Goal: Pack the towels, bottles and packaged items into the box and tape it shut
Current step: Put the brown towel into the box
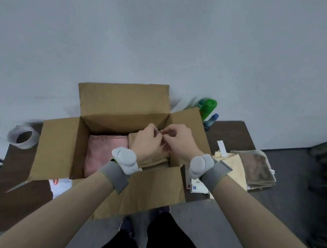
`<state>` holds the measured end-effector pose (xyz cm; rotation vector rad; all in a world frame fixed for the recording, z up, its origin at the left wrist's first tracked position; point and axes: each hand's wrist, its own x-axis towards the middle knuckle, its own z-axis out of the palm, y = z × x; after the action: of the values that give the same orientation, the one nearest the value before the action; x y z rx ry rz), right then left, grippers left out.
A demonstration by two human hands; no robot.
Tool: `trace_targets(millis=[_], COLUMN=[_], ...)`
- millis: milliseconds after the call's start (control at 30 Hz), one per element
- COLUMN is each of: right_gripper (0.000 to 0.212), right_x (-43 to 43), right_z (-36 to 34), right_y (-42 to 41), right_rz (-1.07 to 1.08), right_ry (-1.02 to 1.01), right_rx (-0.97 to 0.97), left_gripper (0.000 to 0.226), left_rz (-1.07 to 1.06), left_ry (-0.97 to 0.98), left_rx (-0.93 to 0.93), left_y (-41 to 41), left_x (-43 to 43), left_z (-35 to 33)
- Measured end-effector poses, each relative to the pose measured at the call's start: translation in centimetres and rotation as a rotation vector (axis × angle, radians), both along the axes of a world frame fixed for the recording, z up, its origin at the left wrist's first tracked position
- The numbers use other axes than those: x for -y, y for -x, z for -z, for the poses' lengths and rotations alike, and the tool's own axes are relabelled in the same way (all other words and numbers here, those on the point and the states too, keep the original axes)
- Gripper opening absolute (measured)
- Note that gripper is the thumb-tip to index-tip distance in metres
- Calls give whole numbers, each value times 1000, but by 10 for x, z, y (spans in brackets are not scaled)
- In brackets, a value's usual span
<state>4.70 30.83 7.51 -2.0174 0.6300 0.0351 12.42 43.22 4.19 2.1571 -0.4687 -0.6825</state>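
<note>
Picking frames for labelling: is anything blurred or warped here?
Head view: wide-angle bending at the edges; tape roll and green bottle smeared by motion blur; both hands over the box fairly sharp; soft even light, no glare.

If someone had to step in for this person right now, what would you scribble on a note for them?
Hands: left hand and right hand are together over the open box, fingers pinched on the edge of the tan towel inside.
Done: pink towel and tan towel are in the box.
Left: cream towel and brown towel lie on the table right of the box, with a packaged item beside them; the bottles stand behind the right flap; another package is under the left flap. Tape roll waits at left; flaps are open.
</note>
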Motion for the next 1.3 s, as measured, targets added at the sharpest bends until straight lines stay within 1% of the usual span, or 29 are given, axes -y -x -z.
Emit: trace_targets(millis=[100,167,300,400,500,600,700,767,867,934,1000,1100,1200,1300], right_gripper=[12,11,16,23,26,26,17,13,11,22,34,57,79,104], right_x=[19,30,60,95,121,155,197,229,257,284,298,334,358,388], right_z=[-10,-13,-14,-9,4,23,47,67,89,106,112,125,137,148], right_y=[19,26,45,66,88,119,154,178,203,216,218,225,233,242], right_rz=[96,156,270,401,473,509,562,605,658,677,680,685,671,617], right_ry=[19,26,48,63,24,-6,-36,-14,37,57,133,197,219,191], right_rx=[62,83,122,143,135,43,-84,-160,-259,-314,-401,-519,-546,-581], left_gripper=[13,12,8,7,6,7,12,15,17,20,23,25,24,26], left_rz=[12,32,107,152,214,285,337,364,379,366,328,292,236,235], left_ry=[98,128,155,167,162,110,45,-8,-72,-132,-155,-202,-211,-261], left_rx=[-44,-85,-94,-115,-113,-108,-85,-81,-128,-188,-284,-370,-439,-453], left_y=[16,22,40,59,75,92,113,128,142,151,155,165,170,178], left_x=[22,35,67,102,125,153,185,209,228,251,258,287,304,327], left_z=[-14,-20,-28,-29,-25,-18,-6,2,18,29,36,45,50,54])
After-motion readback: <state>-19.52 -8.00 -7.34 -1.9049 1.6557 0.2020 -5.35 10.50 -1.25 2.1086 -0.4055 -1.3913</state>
